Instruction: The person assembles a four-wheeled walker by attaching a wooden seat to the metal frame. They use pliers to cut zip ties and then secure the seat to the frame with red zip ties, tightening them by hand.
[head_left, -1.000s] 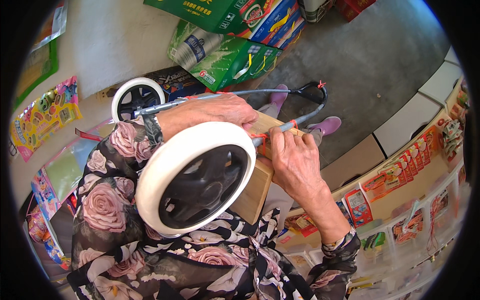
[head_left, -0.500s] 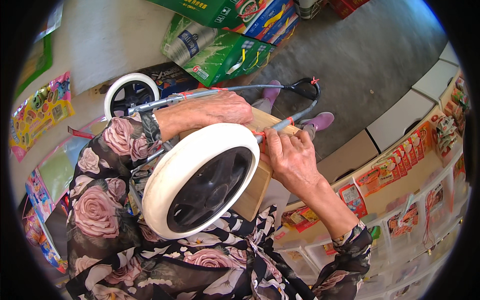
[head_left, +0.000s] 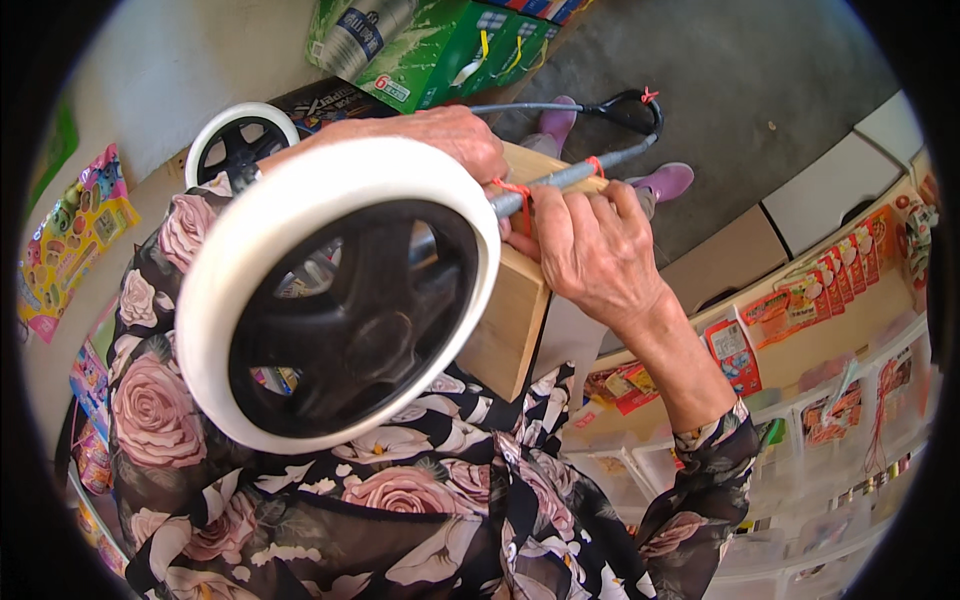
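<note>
Above the large white wheel (head_left: 340,290), the left hand (head_left: 455,135) rests closed over the wooden board (head_left: 510,310); the right hand (head_left: 590,250) pinches the red string (head_left: 515,195) on the grey tube (head_left: 560,178).

floor: grey concrete (head_left: 760,70), bare and evenly lit, at the top right
wall: pale, plain wall (head_left: 160,80) left of the floor
cartons: green drink cartons (head_left: 440,50) stand on the floor's left edge, against the wall
packets: bright toy packets (head_left: 65,240) hang on the wall, well left of the cartons
counter: tan counter (head_left: 850,330) below the floor, on the right, with red and white cards (head_left: 800,300) along its edge
bins: clear plastic bins (head_left: 800,500) in rows just under the counter
light: soft daylight, no hard shadows on the floor
</note>
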